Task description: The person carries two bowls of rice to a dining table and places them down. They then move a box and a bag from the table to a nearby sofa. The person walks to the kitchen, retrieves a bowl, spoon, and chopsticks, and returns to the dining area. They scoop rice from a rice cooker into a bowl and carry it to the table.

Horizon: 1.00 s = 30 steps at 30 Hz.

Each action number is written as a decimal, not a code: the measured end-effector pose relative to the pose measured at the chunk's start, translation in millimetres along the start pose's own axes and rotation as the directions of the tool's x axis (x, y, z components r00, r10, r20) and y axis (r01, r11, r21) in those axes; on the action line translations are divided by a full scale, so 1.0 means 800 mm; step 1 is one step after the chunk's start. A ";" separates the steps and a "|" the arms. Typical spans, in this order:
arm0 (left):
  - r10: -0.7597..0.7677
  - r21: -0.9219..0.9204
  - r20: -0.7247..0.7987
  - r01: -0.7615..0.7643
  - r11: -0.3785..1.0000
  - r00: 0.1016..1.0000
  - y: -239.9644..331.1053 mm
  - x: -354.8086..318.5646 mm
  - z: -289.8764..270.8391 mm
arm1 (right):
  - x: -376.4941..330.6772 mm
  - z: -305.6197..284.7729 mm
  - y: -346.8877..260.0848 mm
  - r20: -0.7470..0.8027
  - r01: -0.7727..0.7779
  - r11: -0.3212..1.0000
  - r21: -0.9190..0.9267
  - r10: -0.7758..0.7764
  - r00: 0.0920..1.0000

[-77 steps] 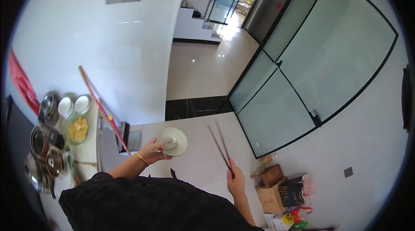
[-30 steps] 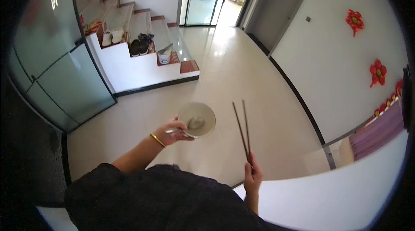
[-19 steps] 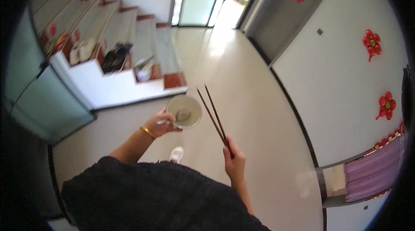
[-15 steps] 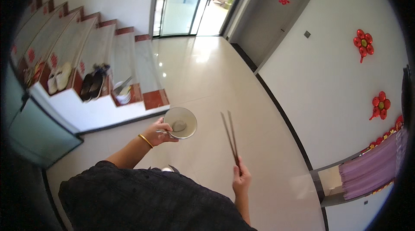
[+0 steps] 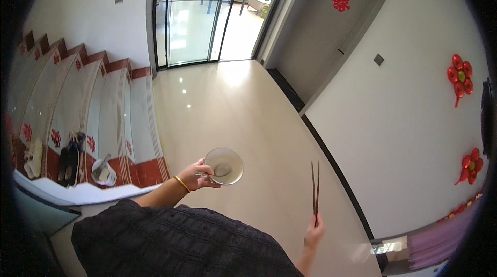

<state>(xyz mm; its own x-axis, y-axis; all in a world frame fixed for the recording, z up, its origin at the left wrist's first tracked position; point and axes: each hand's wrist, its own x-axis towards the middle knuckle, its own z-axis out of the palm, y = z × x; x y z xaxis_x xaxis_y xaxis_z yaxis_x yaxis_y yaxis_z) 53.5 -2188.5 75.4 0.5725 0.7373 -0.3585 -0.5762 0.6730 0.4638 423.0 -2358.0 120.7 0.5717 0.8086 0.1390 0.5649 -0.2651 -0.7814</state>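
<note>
My left hand [image 5: 200,174], with a yellow bangle on its wrist, is closed on the rim of a round, pale bowl [image 5: 234,161]. Inside the bowl lies a roundish grey thing [image 5: 222,170], perhaps the head of a spoon; its kind is hard to make out. Off to the right, my right hand [image 5: 314,231] is wrapped round the lower ends of a pair of long, dark chopsticks [image 5: 315,189]. Their tips point up and away from me, slightly apart, with nothing between them. Bowl and chopsticks are well apart.
Stairs [image 5: 140,116] with red edges rise at left, holding shoes [image 5: 70,162] and a white tub [image 5: 106,175] with a flat-bladed tool. Shiny floor tiles [image 5: 217,111] lead to a sliding glass door [image 5: 191,28]. A grey door [image 5: 323,33] and a white wall with red flower balloons [image 5: 461,76] stand at right.
My view has shifted forward and toward the right, so the stairs sit lower and farther left. The right hand with the chopsticks has moved right and lower; both hands keep their holds.
</note>
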 end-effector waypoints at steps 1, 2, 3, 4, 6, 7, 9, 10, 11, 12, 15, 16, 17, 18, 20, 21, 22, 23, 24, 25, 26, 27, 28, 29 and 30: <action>0.029 0.001 -0.042 -0.029 1.000 0.999 0.028 0.025 0.001 | 0.061 0.029 -0.026 0.044 0.116 0.993 0.029 -0.118 0.992; 0.063 -0.005 -0.084 -0.063 0.998 0.994 0.053 0.040 0.002 | 0.118 0.058 -0.050 0.089 0.236 0.970 0.059 -0.241 0.967; 0.095 -0.017 -0.123 -0.098 0.995 0.988 0.075 0.058 -0.002 | 0.167 0.096 -0.077 0.111 0.347 0.930 0.124 -0.360 0.926; 0.132 -0.053 -0.123 -0.139 0.989 0.984 0.098 0.083 -0.010 | 0.208 0.137 -0.105 0.122 0.450 0.875 0.179 -0.474 0.872; 0.240 -0.069 -0.176 -0.255 0.964 0.955 0.137 0.133 -0.034 | 0.275 0.208 -0.153 0.275 0.578 0.791 0.202 -0.612 0.741; 0.260 -0.068 -0.177 -0.276 0.959 0.949 0.159 0.163 -0.047 | 0.309 0.239 -0.167 0.337 0.614 0.753 0.237 -0.657 0.675; 0.296 -0.050 -0.186 -0.310 0.949 0.937 0.202 0.221 -0.073 | 0.369 0.284 -0.189 0.455 0.566 0.797 0.209 -0.592 0.665; 0.304 -0.014 -0.254 -0.318 0.948 0.918 0.228 0.251 -0.069 | 0.405 0.310 -0.188 0.400 0.530 0.805 0.267 -0.593 0.699; 0.311 0.002 -0.253 -0.321 0.947 0.916 0.259 0.289 -0.067 | 0.436 0.333 -0.177 0.338 0.500 0.806 0.317 -0.589 0.734; 0.311 0.008 -0.246 -0.319 0.948 0.918 0.290 0.328 -0.065 | 0.466 0.351 -0.170 0.276 0.475 0.804 0.357 -0.577 0.769; 0.270 0.031 -0.195 -0.269 0.963 0.943 0.373 0.462 -0.056 | 0.570 0.362 -0.141 0.316 0.215 0.956 0.199 -0.270 0.910; 0.249 0.035 -0.148 -0.246 0.969 0.957 0.405 0.510 -0.038 | 0.605 0.363 -0.132 0.257 0.234 0.958 0.163 -0.270 0.928; 0.225 0.049 -0.102 -0.221 0.974 0.969 0.437 0.559 -0.015 | 0.644 0.363 -0.121 0.193 0.246 0.960 0.132 -0.268 0.944; 0.221 0.051 -0.082 -0.217 0.975 0.972 0.464 0.605 0.010 | 0.678 0.365 -0.106 0.151 0.211 0.970 0.122 -0.228 0.962; 0.190 0.051 -0.060 -0.187 0.981 0.980 0.502 0.689 0.041 | 0.731 0.376 -0.088 0.075 0.118 0.989 0.094 -0.125 0.989; 0.179 0.042 -0.063 -0.176 0.983 0.982 0.521 0.728 0.049 | 0.760 0.379 -0.095 0.051 0.074 0.994 0.081 -0.078 0.996; 0.166 0.032 -0.055 -0.165 0.986 0.985 0.541 0.770 0.053 | 0.790 0.387 -0.098 0.015 0.033 0.997 0.063 -0.034 0.999; 0.167 0.050 -0.036 -0.166 0.985 0.985 0.558 0.812 0.057 | 0.824 0.398 -0.091 0.008 0.001 1.000 0.028 -0.001 1.000; 0.171 0.065 -0.022 -0.170 0.983 0.985 0.575 0.851 0.059 | 0.858 0.410 -0.080 0.004 -0.030 1.000 -0.007 0.030 1.000; 0.185 0.085 0.005 -0.184 0.979 0.983 0.591 0.883 0.067 | 0.893 0.418 -0.083 -0.011 -0.050 0.998 -0.035 0.050 0.999; 0.171 0.058 0.040 -0.173 0.983 0.985 0.609 0.913 0.069 | 0.930 0.433 -0.096 -0.044 -0.063 0.998 -0.026 0.062 0.997; 0.179 0.045 0.045 -0.181 0.982 0.983 0.621 0.944 0.063 | 0.976 0.448 -0.098 -0.024 0.014 0.998 -0.058 -0.015 1.000; 0.186 0.037 0.044 -0.188 0.981 0.981 0.636 0.977 0.056 | 1.030 0.468 -0.102 0.002 0.087 0.993 -0.083 -0.087 0.996; 0.191 0.040 0.033 -0.192 0.980 0.981 0.654 1.006 0.052 | 1.084 0.493 -0.106 0.034 0.152 0.984 -0.096 -0.149 0.988; 0.168 0.025 0.029 -0.169 0.985 0.985 0.677 1.031 0.053 | 1.151 0.524 -0.113 0.111 0.237 0.971 -0.029 -0.233 0.966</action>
<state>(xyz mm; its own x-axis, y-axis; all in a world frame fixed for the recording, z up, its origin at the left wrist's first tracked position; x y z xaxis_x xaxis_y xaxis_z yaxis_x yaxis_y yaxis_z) 238.7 -1218.5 65.1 0.4845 0.8378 -0.2517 -0.6495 0.5372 0.5381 649.0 -1369.1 64.1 0.3545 0.9014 0.2486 0.7017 -0.0808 -0.7079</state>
